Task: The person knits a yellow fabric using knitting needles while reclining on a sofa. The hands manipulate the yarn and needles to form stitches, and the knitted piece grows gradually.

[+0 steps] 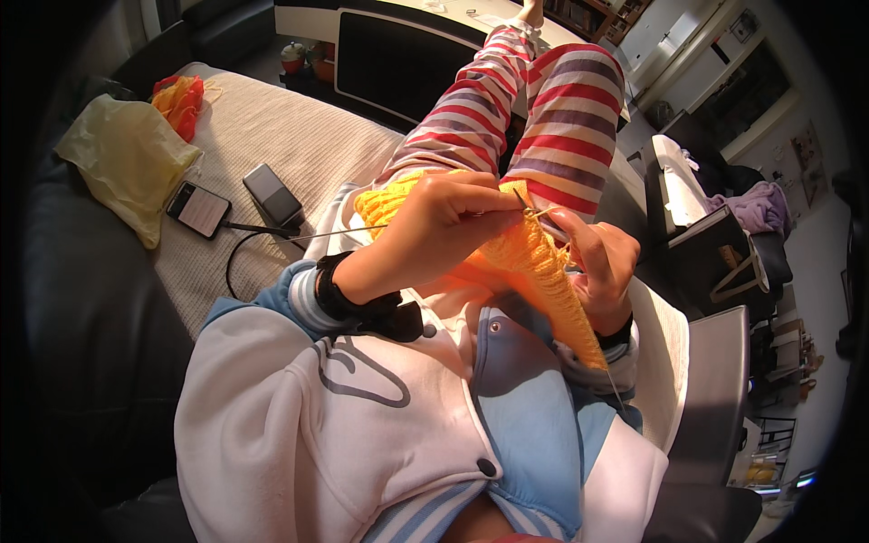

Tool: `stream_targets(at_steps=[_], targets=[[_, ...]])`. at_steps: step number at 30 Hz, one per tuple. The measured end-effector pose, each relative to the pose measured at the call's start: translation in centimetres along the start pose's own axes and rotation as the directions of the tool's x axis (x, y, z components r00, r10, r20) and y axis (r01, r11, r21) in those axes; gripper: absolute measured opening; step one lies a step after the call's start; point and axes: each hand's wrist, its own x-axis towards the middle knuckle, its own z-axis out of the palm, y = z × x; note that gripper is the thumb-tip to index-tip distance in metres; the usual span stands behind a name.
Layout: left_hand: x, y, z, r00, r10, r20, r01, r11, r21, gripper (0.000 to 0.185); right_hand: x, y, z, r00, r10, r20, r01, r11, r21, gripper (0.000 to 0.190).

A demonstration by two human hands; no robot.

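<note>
Yellow knitted fabric (536, 261) hangs between my hands and lies bunched at my lap. My left hand (434, 227) is closed around a thin metal knitting needle (333, 234), whose long shaft sticks out to the left past the wrist. The needle tips meet at the fabric's upper edge, between both hands. My right hand (601, 261) holds the fabric's right side near the tips, with a yellow strand at its thumb and index finger. A second needle (616, 390) pokes out of the fabric's lower end. A black strap circles each wrist.
On the cream ribbed sofa cover (299, 115) to the left lie a phone (199, 210), a grey power bank (271, 193) with a black cable, a pale yellow bag (129, 156) and a red-orange net bag (180, 105). My legs in striped trousers (570, 122) stretch ahead.
</note>
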Motion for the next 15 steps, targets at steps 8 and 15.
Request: stream_targets(at_steps=[8, 15], targets=[[0.1, 0.0, 0.7, 0.996, 0.088, 0.024, -0.089, 0.994, 0.067, 0.016, 2.7, 1.9, 1.9, 0.981, 0.05, 0.189, -0.08, 0.985, 0.153, 0.037], [0.2, -0.1, 0.2, 0.99, -0.106, -0.088, 0.098, 0.992, -0.082, 0.016, 2.4, 1.8, 1.5, 0.993, -0.106, 0.052, 0.108, 0.994, -0.029, 0.039]])
